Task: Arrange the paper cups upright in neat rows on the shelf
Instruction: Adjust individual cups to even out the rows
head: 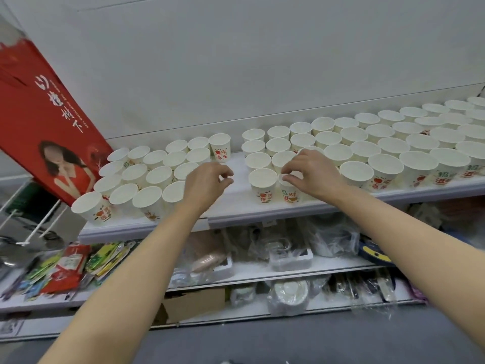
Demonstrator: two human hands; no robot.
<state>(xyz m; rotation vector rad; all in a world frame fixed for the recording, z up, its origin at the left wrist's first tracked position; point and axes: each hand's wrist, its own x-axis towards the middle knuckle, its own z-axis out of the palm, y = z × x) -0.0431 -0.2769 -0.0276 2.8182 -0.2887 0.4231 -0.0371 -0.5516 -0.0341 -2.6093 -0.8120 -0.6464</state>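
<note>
Lots of white paper cups [357, 173] are standing upright in rows on the white shelf [236, 203]. A gap is showing between the left bunch and the right bunch. The right hand [312, 170] is pinching the rim of a front cup [290, 189] with its fingers [287, 171] curled. The left hand [207, 181] is hovering over the gap, its fingers loosely curled and holding nothing. A red banner [49, 119] is leaning at the left.
</note>
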